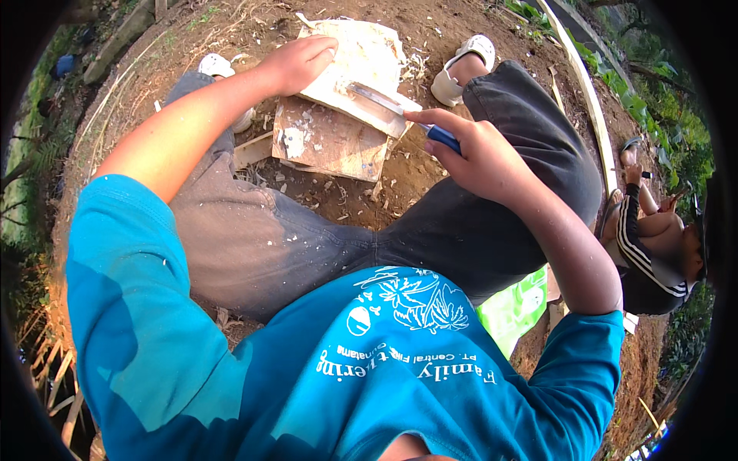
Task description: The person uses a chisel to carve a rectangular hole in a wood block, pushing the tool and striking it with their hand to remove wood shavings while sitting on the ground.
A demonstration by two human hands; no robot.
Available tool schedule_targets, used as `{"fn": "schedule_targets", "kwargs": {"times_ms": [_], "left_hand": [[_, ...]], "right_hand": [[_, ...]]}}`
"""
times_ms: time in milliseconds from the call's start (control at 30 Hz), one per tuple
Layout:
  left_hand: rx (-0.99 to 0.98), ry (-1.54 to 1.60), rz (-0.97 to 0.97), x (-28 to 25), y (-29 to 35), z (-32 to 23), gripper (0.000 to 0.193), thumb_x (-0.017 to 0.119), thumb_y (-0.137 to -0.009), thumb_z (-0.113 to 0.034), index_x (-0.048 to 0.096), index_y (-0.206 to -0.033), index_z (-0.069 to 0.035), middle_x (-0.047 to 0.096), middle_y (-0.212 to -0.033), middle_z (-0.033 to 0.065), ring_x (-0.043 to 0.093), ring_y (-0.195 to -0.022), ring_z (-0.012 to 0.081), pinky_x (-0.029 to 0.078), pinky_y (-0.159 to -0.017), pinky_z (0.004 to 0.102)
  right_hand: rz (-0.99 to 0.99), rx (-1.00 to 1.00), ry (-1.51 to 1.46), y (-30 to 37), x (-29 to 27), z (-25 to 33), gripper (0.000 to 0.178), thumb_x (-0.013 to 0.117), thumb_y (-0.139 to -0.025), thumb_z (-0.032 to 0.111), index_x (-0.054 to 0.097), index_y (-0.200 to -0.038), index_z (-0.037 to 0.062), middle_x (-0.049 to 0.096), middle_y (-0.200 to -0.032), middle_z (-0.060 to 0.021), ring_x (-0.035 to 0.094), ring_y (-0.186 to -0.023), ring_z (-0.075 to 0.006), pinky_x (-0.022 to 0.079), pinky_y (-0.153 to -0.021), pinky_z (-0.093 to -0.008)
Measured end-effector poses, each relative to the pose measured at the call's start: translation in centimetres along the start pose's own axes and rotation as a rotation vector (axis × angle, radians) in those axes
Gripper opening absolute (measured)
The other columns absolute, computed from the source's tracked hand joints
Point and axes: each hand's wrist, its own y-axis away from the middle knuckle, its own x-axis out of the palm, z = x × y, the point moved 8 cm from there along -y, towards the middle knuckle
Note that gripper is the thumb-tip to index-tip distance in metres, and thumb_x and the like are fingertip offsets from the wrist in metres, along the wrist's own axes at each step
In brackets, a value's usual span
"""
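My right hand (488,157) is closed round the blue handle of a chisel (378,98), index finger stretched forward along it. The chisel's metal blade points left and lies over the near side of a pale carved piece of wood (367,58). My left hand (301,66) grips the left side of that wood, with its fingers curled and partly hidden. Under the pale piece is a brown wooden board (330,146), its top marked with whitish patches.
Wood shavings (415,65) litter the brown soil. My legs spread on both sides of the boards, a pale clog (465,69) on the right foot. A green bag (515,311) lies by my right thigh. Another person (653,238) sits at the far right, beyond a long pale strip (588,92).
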Motion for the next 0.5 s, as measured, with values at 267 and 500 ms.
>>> {"fn": "schedule_targets", "kwargs": {"times_ms": [267,500], "left_hand": [[-0.100,-0.062,-0.023,-1.3,1.8,-1.5,0.031,0.044,-0.103,-0.026,0.059,-0.114,0.000,0.065,-0.116,0.0248,0.062,-0.110,0.0429,0.049,-0.094,0.0505],[-0.334,-0.068,0.423,-1.6,3.9,-1.9,0.039,0.047,-0.105,-0.032,0.060,-0.123,-0.001,0.067,-0.112,0.0242,0.064,-0.110,0.0400,0.049,-0.095,0.0484]], "right_hand": [[-0.096,-0.076,-0.247,0.1,-5.6,1.7,0.043,0.066,-0.097,0.014,0.063,-0.140,0.0153,0.063,-0.079,-0.0074,0.055,-0.069,-0.0118,0.049,-0.069,-0.0310],[-0.267,-0.160,-0.338,1.7,-7.8,3.6,0.041,0.065,-0.098,0.017,0.063,-0.139,0.0126,0.063,-0.078,-0.0068,0.056,-0.069,-0.0118,0.050,-0.068,-0.0313]]}}
